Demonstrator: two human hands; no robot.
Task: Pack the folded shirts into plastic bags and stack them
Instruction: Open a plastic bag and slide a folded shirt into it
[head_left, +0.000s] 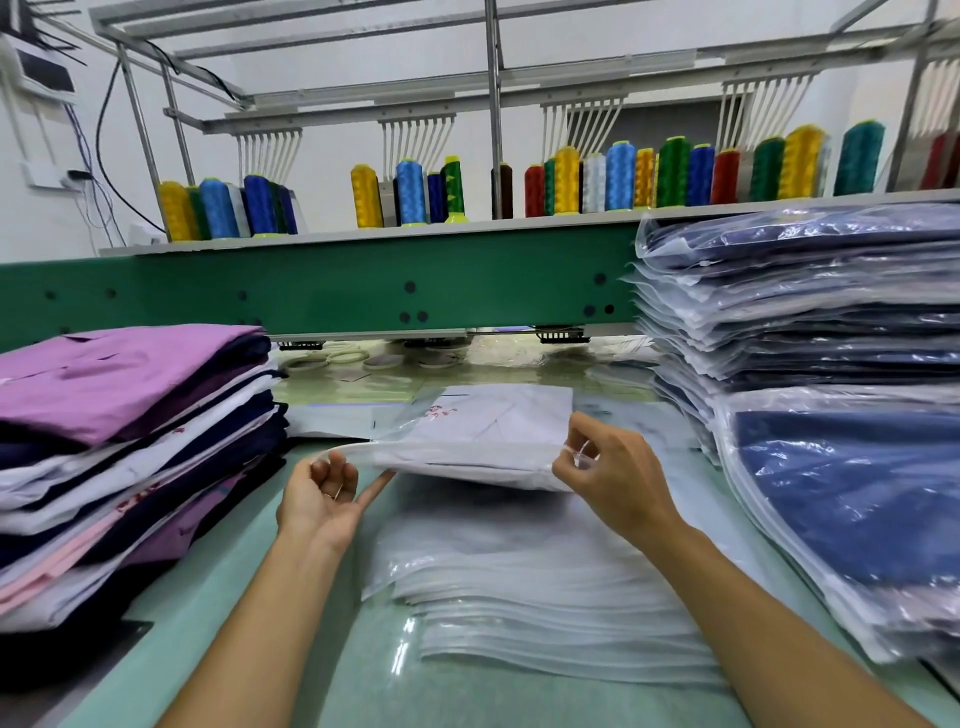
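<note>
A folded white shirt with red embroidery (483, 436) lies inside a clear plastic bag at the middle of the table, its near edge lifted. My left hand (324, 493) is palm up, fingers curled round the bag's open left edge, forefinger stretched under the bag. My right hand (605, 470) pinches the bag's right corner between thumb and fingers. Beneath them lies a pile of empty plastic bags (545, 597). Unpacked folded shirts (119, 447) in purple, white, navy and pink are stacked at the left. Bagged navy shirts (810, 322) are stacked at the right.
A green embroidery machine beam (337, 291) crosses behind the work area, with a shelf of coloured thread cones (571, 179) above it. A leaning bagged blue shirt (857, 493) fronts the right stack. Hoops and scraps (363, 358) lie under the beam.
</note>
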